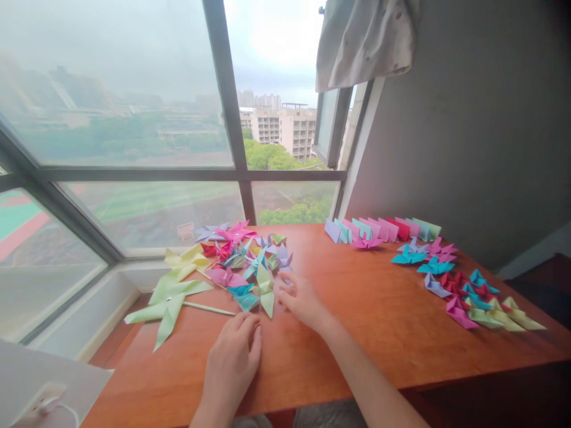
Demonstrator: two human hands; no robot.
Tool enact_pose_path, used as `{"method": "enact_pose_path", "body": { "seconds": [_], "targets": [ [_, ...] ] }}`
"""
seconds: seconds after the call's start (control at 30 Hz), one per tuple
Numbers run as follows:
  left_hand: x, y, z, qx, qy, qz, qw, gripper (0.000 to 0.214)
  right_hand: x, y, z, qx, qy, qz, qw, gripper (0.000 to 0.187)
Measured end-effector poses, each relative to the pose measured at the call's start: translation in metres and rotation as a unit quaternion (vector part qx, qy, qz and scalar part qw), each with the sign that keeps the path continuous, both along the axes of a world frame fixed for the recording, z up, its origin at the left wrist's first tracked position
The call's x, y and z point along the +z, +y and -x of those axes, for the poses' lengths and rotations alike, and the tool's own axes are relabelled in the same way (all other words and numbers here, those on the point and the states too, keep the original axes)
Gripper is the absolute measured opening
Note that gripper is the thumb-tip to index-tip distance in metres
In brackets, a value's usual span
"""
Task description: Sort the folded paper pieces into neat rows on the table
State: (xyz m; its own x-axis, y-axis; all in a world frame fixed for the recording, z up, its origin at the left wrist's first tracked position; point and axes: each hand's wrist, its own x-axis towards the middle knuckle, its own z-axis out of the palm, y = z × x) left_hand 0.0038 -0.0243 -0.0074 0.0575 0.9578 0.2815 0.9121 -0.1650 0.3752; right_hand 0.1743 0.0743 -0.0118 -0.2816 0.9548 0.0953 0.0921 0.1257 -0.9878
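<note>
My left hand (pixel 235 352) rests on the wooden table with its fingers loosely curled and nothing visible in them. Just beyond its knuckles ends the stick of a light green paper pinwheel (pixel 168 299). My right hand (pixel 302 300) is beside the heap of folded paper, its fingers bent and a little apart, holding nothing I can see. Closest to it are a light green paper crane (pixel 266 290) and a purple paper crane (pixel 284 257). A teal paper crane (pixel 243 295) and a pink paper crane (pixel 227 277) lie between the green crane and the pinwheel.
Along the right of the table (pixel 357 303) are rows of folded paper boats (pixel 461 313), cranes (pixel 409 255) and standing folded cards (pixel 386 230). More pinwheels (pixel 234 232) lie near the window frame (pixel 178 175). A wall socket with a plug (pixel 47 405) is at lower left.
</note>
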Motion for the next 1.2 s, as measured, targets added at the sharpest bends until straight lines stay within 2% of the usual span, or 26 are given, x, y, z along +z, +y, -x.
{"method": "enact_pose_path", "body": {
  "seconds": [0.1,0.17,0.27,0.33,0.4,0.47,0.57,0.7,0.77,0.83,0.97,1.1,1.2],
  "targets": [
    [-0.008,-0.003,-0.009,-0.018,-0.026,-0.008,0.999,0.017,-0.003,-0.007,-0.033,-0.071,-0.074,-0.048,0.994,0.038],
    [-0.011,-0.003,-0.022,-0.051,-0.046,-0.005,0.998,0.017,-0.006,-0.013,-0.076,-0.118,-0.102,-0.058,0.986,0.037],
    [-0.011,-0.001,-0.049,-0.116,-0.078,0.010,0.990,0.018,-0.008,-0.025,-0.172,-0.233,-0.171,-0.080,0.954,0.038],
    [-0.008,0.001,-0.071,-0.159,-0.094,0.029,0.982,0.021,-0.008,-0.034,-0.248,-0.331,-0.229,-0.107,0.909,0.039],
    [-0.005,0.004,-0.093,-0.194,-0.104,0.044,0.974,0.023,-0.008,-0.044,-0.320,-0.410,-0.295,-0.131,0.853,0.038],
    [-0.004,0.007,-0.114,-0.221,-0.109,0.053,0.968,0.024,-0.011,-0.051,-0.376,-0.429,-0.345,-0.138,0.823,0.037],
    [-0.004,0.010,-0.137,-0.257,-0.104,0.062,0.959,0.024,-0.021,-0.051,-0.421,-0.367,-0.402,-0.168,0.822,0.038],
    [-0.006,0.010,-0.149,-0.287,-0.091,0.063,0.952,0.023,-0.039,-0.031,-0.429,-0.301,-0.476,-0.199,0.802,0.044],
    [-0.006,0.009,-0.147,-0.284,-0.104,0.064,0.951,0.023,-0.044,-0.020,-0.423,-0.305,-0.492,-0.191,0.793,0.044],
    [-0.006,0.008,-0.144,-0.280,-0.124,0.064,0.950,0.023,-0.045,-0.013,-0.415,-0.312,-0.487,-0.182,0.796,0.044],
    [-0.007,0.006,-0.142,-0.276,-0.140,0.062,0.949,0.023,-0.040,-0.014,-0.381,-0.285,-0.442,-0.193,0.829,0.042],
    [-0.006,0.005,-0.144,-0.274,-0.145,0.056,0.949,0.023,-0.031,-0.030,-0.317,-0.248,-0.369,-0.198,0.873,0.041],
    [-0.006,0.005,-0.143,-0.271,-0.157,0.054,0.948,0.023,-0.019,-0.043,-0.267,-0.170,-0.327,-0.189,0.910,0.040]
  ]
}}
